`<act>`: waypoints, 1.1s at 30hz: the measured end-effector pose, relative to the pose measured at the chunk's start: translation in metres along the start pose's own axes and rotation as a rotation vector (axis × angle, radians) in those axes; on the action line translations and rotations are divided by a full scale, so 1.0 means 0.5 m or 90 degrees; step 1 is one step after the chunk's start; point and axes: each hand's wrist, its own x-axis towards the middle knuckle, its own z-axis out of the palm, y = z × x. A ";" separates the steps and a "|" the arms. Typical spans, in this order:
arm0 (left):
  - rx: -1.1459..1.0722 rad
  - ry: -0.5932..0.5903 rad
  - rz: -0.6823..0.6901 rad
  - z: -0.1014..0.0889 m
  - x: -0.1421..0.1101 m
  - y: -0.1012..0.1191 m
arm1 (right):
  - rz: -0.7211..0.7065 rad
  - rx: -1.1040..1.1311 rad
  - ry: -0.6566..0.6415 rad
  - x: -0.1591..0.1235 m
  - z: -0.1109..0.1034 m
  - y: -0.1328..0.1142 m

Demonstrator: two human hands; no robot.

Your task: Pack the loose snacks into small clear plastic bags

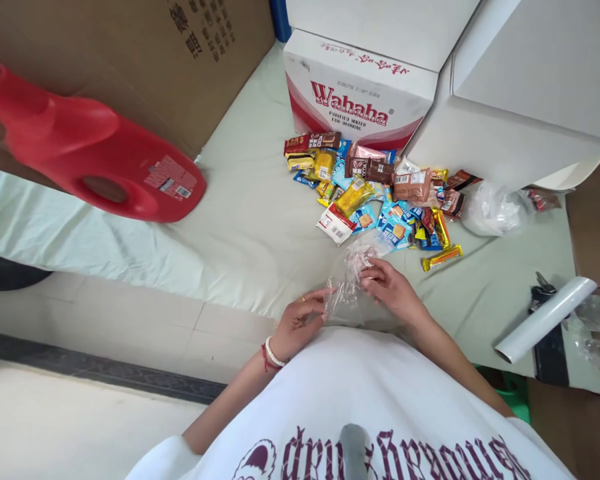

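Observation:
Both of my hands hold a clear plastic bag (347,283) low over the pale sheet, close to my body. My left hand (300,322) pinches the bag's left side, fingers closed. On the bag's right edge, my right hand (391,288) grips with curled fingers. Whether anything lies inside the bag I cannot make out. Just beyond the hands lies a pile of small wrapped snacks (375,193) in yellow, blue, brown and red packets, spread on the sheet.
A red plastic jug (95,153) lies on its side at the left. A Wahaha carton (360,93), white boxes (525,87) and a brown carton (145,47) stand behind. A crumpled clear bag (495,210), a white roll (547,319) and keys (540,290) sit right.

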 end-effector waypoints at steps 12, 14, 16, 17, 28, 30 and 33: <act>0.004 0.229 -0.232 -0.027 0.054 -0.002 | -0.208 -0.175 -0.063 0.008 0.019 -0.007; 0.019 0.182 -0.193 -0.010 0.107 0.021 | -0.254 -0.193 -0.067 -0.008 0.014 -0.016; 0.030 0.084 -0.145 0.014 0.154 0.043 | -0.255 -0.181 -0.053 -0.022 0.005 -0.021; 0.032 0.032 -0.126 0.026 0.171 0.050 | -0.235 -0.164 -0.037 -0.029 -0.002 -0.022; -0.125 0.088 -0.217 0.074 0.167 -0.013 | 0.047 -0.005 0.248 -0.059 -0.087 0.055; -0.129 0.107 -0.212 0.077 0.158 -0.017 | -0.044 -0.096 0.321 -0.064 -0.086 0.041; -0.137 0.130 -0.201 0.082 0.152 -0.019 | -0.159 -0.178 0.279 -0.064 -0.066 0.002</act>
